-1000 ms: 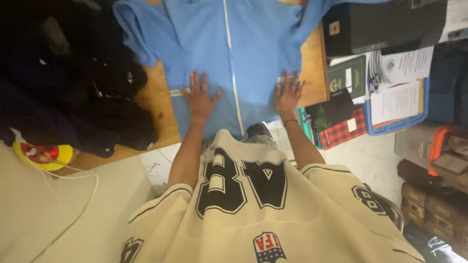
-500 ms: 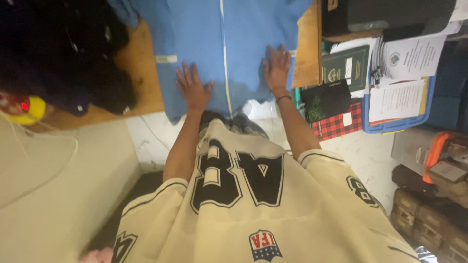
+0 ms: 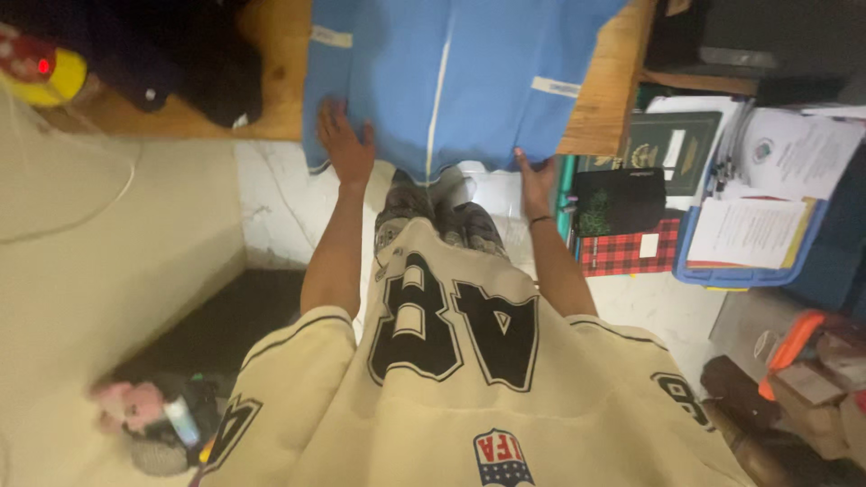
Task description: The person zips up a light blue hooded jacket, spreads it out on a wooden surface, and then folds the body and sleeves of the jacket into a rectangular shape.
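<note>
We see a wooden table [image 3: 613, 99] across the top of the view, and over it lies a light blue garment [image 3: 451, 81] with a pale stripe running down its middle; its lower hem hangs over the table's near edge. Left of it, on the same table, sits a heap of dark clothing [image 3: 153, 45], with a yellow round device [image 3: 41, 68] just beside that. To the right, on the floor, we find a blue tray [image 3: 722, 271] of papers, a dark green booklet [image 3: 663, 140] and a red plaid notebook [image 3: 622, 252], all close together.

Our left hand [image 3: 345, 144] rests flat on the garment near its lower left corner, fingers spread and together on nothing. Our right hand [image 3: 537, 180] is at the lower right corner of the hem, where it seems to pinch the cloth's edge, though the fingers are partly hidden beneath the fabric. A small pink toy [image 3: 135, 406] lies on the floor at lower left.
</note>
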